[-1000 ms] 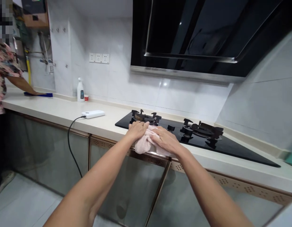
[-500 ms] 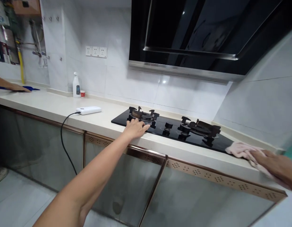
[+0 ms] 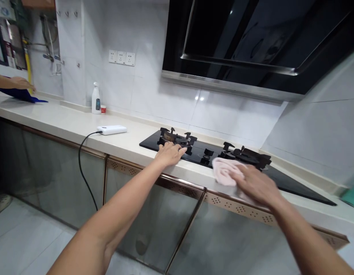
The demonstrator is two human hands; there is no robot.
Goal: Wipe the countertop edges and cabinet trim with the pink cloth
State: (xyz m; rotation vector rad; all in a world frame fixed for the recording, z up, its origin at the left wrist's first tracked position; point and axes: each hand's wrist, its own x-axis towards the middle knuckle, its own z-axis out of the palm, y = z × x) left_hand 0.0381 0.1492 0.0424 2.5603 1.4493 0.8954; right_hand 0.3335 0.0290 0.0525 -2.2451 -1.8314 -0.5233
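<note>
My right hand [image 3: 255,182] grips a pale pink cloth [image 3: 227,172], which lies against the front edge of the black gas hob [image 3: 291,181] and the counter just before it. My left hand [image 3: 170,153] rests at the hob's front left edge with fingers spread and nothing in them. Just behind those fingers stands the left burner [image 3: 178,138] with its pan supports. The right burner [image 3: 245,154] is partly covered by the cloth and my right hand. Between the two burners a black knob [image 3: 207,154] shows.
A white power bank [image 3: 112,130] with a black cable lies left of the hob. Behind it stand a white spray bottle [image 3: 96,99] and a small red-and-white tub [image 3: 103,109]. Another person's hand [image 3: 22,83] is near a blue sheet [image 3: 19,94] at far left. The black range hood [image 3: 236,42] overhangs.
My right hand has swept the cloth left from the hob's right front corner toward its middle. My left hand stays at the same spot. The other person's hand and blue sheet have lifted.
</note>
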